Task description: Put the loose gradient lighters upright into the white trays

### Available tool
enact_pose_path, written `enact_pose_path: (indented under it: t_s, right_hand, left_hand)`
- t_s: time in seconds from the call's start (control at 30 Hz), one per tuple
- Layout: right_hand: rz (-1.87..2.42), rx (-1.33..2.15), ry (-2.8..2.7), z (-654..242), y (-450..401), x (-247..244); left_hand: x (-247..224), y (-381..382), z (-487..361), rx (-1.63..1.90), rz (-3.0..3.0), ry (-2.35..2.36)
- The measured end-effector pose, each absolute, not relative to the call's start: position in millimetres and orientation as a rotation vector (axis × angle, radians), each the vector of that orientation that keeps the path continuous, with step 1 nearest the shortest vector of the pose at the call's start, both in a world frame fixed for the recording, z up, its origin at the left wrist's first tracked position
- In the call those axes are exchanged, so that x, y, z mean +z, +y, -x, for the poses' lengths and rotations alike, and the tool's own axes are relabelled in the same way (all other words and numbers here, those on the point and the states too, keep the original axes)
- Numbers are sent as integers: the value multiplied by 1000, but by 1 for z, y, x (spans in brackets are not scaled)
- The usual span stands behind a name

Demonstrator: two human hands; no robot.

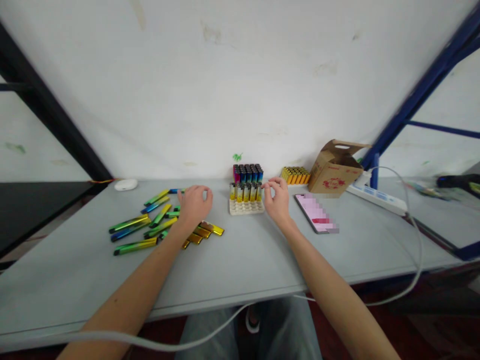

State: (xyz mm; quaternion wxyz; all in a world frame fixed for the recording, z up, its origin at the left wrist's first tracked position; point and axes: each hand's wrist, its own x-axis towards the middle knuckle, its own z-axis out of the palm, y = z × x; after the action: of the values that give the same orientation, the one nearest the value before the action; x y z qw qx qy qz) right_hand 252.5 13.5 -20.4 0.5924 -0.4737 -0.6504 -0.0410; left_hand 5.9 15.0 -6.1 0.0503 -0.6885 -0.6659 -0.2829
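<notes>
My left hand (195, 204) hovers over the right part of a loose pile, its fingers curled; whatever they may hold is hidden. Under and beside it lie several slim metallic tubes with dark ends, such as a green-yellow tube (135, 246) and a gold tube (213, 228). My right hand (276, 199) is at the right end of a white rack (246, 208), thumb and fingertips pinched together close to the end tube. Anything between them is too small to make out. Yellow tubes with clear upper parts (246, 193) stand upright in the rack's back holes.
Behind the rack stands a block of purple-blue cylinders (247, 173). Further right are yellow cylinders (295, 175), an open cardboard box (332, 172), a phone (314, 214) and a white power strip (378, 199). A white case (126, 185) lies at left. A pale cable (419, 250) crosses the table's front edge.
</notes>
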Motion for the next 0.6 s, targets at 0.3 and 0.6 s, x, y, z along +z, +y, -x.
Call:
enact_pose_path:
  t_s: [0.3, 0.6]
  right_hand:
    - [1004, -133, -1655, -234, -3, -18]
    - [597, 203, -2488, -197, -41, -14]
  left_hand:
    - [-4, 27, 17, -863, 2100, -2000]
    - [-15, 26, 10, -763, 2145, -1996]
